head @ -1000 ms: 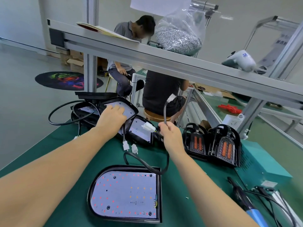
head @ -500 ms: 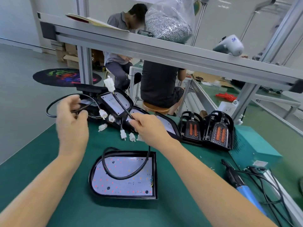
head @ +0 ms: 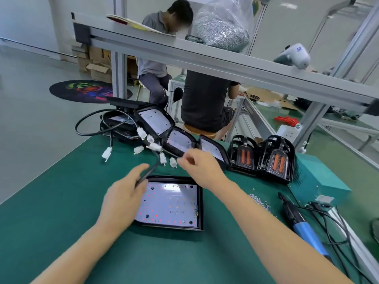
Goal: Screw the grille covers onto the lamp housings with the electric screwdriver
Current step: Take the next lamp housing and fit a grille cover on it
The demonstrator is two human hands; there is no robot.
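A black lamp housing (head: 172, 203) with a white LED board lies flat on the green mat in front of me. My left hand (head: 125, 193) rests at its left edge and grips its black cable (head: 150, 170), which runs up toward white connectors. My right hand (head: 198, 165) hovers above the housing's far edge, fingers curled, pinching the same cable near a connector. Black grille covers (head: 274, 158) with orange inserts stand at the right. The blue-handled electric screwdriver (head: 303, 222) lies on the mat at the right, untouched.
More lamp housings (head: 153, 121) lean in a row behind, with several white connectors (head: 151, 146) and looped cables. A pile of loose screws (head: 259, 201) lies near the screwdriver. A teal box (head: 320, 181) sits at the right. An aluminium shelf rail (head: 205, 58) crosses overhead. Two people sit beyond.
My left hand came in from the far left to the housing's left edge and took the cable. The cable loop is off the LED board. My right hand shifted right.
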